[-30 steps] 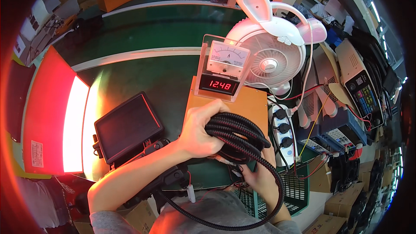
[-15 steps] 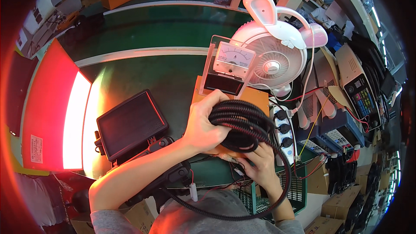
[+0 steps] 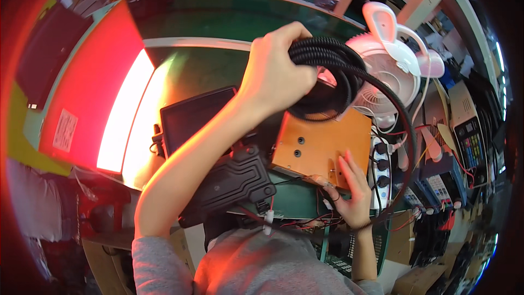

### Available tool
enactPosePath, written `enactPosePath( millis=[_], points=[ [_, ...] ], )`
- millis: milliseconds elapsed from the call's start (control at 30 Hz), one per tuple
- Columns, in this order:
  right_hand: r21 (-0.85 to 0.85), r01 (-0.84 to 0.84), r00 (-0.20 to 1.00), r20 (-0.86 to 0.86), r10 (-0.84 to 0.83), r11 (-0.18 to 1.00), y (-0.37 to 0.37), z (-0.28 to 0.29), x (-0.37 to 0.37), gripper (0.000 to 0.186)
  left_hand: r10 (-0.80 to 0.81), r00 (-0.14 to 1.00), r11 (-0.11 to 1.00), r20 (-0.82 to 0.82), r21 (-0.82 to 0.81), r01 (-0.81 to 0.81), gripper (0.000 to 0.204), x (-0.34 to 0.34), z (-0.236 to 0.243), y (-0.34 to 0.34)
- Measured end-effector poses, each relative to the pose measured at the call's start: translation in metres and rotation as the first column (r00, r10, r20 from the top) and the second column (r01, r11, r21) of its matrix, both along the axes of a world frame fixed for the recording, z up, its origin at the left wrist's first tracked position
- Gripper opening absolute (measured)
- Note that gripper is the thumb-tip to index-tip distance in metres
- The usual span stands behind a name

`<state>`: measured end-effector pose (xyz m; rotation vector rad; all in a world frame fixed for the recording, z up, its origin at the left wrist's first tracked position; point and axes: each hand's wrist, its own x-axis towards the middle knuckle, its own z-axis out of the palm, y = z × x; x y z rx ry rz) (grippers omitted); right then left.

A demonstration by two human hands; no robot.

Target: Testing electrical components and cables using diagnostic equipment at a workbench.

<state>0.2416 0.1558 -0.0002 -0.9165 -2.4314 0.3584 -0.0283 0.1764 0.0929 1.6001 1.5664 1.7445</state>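
Observation:
My left hand (image 3: 275,74) is closed round a coil of black corrugated tubing (image 3: 333,54), raised above the bench. A loose length of the tubing loops down on the right, past my right wrist, and toward my lap. My right hand (image 3: 352,194) is open, its fingers spread against the front of an orange metal box (image 3: 322,147), close to a small toggle switch (image 3: 332,170). Thin leads lie by its thumb; whether it touches them I cannot tell. The coil hides most of the analogue meter on the box. Left of the box lies an open black plastic case (image 3: 232,183), partly behind my left forearm.
A glowing red-and-white light panel (image 3: 93,98) stands on the left. A white rabbit-eared fan (image 3: 385,71) sits behind the box. To the right are a power strip (image 3: 380,166) with plugs and several bench instruments (image 3: 436,183). A green crate (image 3: 341,259) is below the bench edge.
My left hand has lifted the tubing coil up and away from the box. My right hand has come off the coil and opened at the box front. The view has shifted.

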Motion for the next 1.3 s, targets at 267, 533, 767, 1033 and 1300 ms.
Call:
enactPosePath(
  millis=[267,533,767,1033,1300],
  points=[
    [0.295,-0.181,0.980,0.133,0.148,0.938,-0.023,0.031,-0.014,0.047,0.283,0.691,0.811,-0.665,-0.218,-0.543,0.087,-0.084,-0.063,0.029],
    [0.309,-0.456,0.869,-0.047,0.493,0.834,-0.039,0.022,-0.052,0.027,0.325,0.577,0.722,-0.749,-0.198,-0.663,0.060,-0.069,-0.023,-0.130],
    [0.085,-0.300,0.927,-0.209,0.311,0.950,0.005,0.045,-0.055,0.025,0.462,0.852,0.757,0.247,-0.609,-0.234,0.058,-0.046,-0.098,-0.229],
    [0.172,-0.630,0.774,0.051,0.632,0.757,0.027,0.053,-0.091,0.057,0.401,0.408,0.905,0.820,-0.424,-0.036,0.043,-0.041,-0.108,-0.203],
    [0.301,-0.649,0.744,0.057,0.666,0.699,0.029,0.032,-0.111,0.048,0.387,0.239,0.854,0.891,-0.248,-0.458,0.056,-0.051,-0.122,-0.224]
  ],
)
